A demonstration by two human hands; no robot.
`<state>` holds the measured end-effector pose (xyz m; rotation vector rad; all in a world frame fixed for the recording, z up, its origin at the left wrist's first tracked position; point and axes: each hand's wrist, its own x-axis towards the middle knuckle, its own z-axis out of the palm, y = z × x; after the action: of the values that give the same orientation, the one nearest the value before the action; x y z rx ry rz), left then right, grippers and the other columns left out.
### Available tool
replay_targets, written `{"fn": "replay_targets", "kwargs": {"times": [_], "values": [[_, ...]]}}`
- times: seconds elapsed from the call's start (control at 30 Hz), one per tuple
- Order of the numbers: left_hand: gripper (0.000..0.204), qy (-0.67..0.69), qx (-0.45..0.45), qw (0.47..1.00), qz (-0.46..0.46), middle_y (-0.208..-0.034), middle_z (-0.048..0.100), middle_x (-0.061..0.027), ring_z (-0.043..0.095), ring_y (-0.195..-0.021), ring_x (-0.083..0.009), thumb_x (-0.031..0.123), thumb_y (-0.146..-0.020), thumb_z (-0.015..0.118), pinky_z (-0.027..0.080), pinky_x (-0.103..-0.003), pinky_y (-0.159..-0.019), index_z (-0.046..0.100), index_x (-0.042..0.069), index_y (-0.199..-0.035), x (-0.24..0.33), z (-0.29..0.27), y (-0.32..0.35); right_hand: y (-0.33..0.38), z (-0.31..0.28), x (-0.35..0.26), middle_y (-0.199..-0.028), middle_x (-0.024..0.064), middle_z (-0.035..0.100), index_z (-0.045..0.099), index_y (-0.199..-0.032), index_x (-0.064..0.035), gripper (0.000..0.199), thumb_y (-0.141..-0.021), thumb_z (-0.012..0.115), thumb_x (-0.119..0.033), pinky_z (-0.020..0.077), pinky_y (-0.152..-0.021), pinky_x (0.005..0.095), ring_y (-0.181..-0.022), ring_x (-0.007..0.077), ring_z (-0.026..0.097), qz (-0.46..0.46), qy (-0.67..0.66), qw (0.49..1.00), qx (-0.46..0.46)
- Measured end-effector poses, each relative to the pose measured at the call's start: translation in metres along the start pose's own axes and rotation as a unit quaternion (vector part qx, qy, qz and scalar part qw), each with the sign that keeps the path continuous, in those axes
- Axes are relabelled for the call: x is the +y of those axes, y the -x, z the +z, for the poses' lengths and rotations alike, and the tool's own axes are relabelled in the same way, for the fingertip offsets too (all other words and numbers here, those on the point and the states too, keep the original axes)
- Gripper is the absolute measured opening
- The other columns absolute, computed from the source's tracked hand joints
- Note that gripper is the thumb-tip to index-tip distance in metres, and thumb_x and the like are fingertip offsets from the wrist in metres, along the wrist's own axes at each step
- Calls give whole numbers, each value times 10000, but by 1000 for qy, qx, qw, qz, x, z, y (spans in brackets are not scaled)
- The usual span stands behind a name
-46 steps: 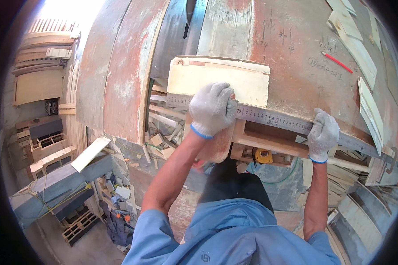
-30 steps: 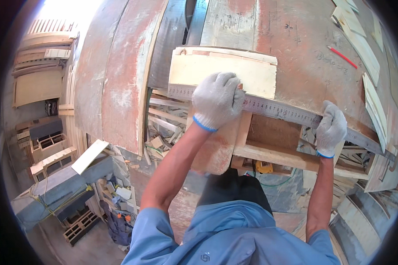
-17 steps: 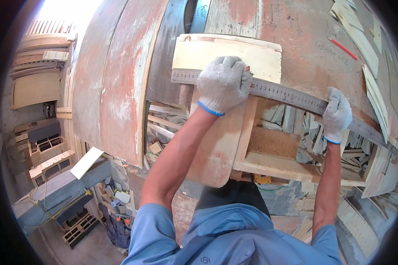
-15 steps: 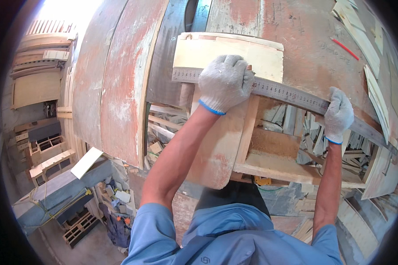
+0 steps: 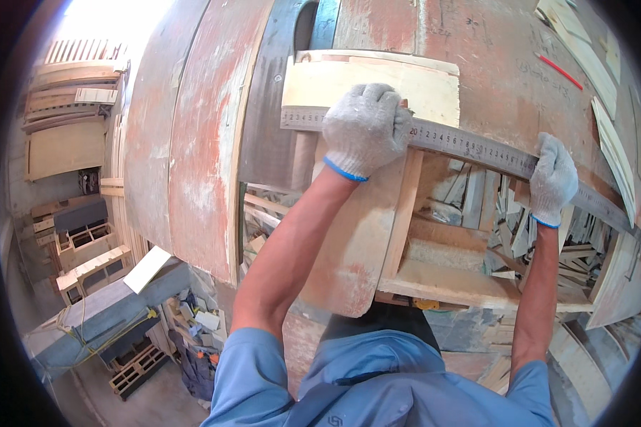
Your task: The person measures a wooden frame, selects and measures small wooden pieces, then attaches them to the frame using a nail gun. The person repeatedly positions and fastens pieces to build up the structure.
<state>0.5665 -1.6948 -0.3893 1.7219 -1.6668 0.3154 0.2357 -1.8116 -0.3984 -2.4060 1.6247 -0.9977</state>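
A long steel ruler lies along the near edge of a pale wooden board and reaches well past it to the right. My left hand, in a grey knit glove with a blue cuff, is closed on the ruler at the board's near edge. A small brown bit shows beside its thumb; I cannot make out what it is. My right hand, gloved alike, grips the ruler toward its right end. Under the board is the worn, reddish wooden worktop.
A red pencil lies on the worktop's right side. Thin wood strips lie along the right edge. Below the ruler, an open bay holds several offcuts. A pale wood piece rests on a grey beam at the left.
The whole view has shifted slightly. Both hands keep their hold on the ruler, and ruler and board stay together with no clear movement between them.
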Motion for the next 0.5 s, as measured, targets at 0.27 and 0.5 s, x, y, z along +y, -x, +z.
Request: {"fn": "replay_targets", "kwargs": {"times": [0.27,0.5], "values": [[85,-17,-4,1000,4,-928,729,-76,701,-829,-305,153,-873,672,575,-433,-696,734,95,-884,-9,11,-15,-16,14,9,-990,134,790,813,-1045,-73,273,-1032,608,-253,580,-836,397,-899,319,761,-13,-5,1000,16],[99,-30,11,999,10,-908,726,-70,701,-831,-308,175,-883,676,569,-441,-681,740,99,-881,-21,29,-34,-41,30,18,-997,131,791,813,-1077,-119,280,-1032,602,-298,584,-836,409,-910,329,762,-17,10,1000,20]]}}
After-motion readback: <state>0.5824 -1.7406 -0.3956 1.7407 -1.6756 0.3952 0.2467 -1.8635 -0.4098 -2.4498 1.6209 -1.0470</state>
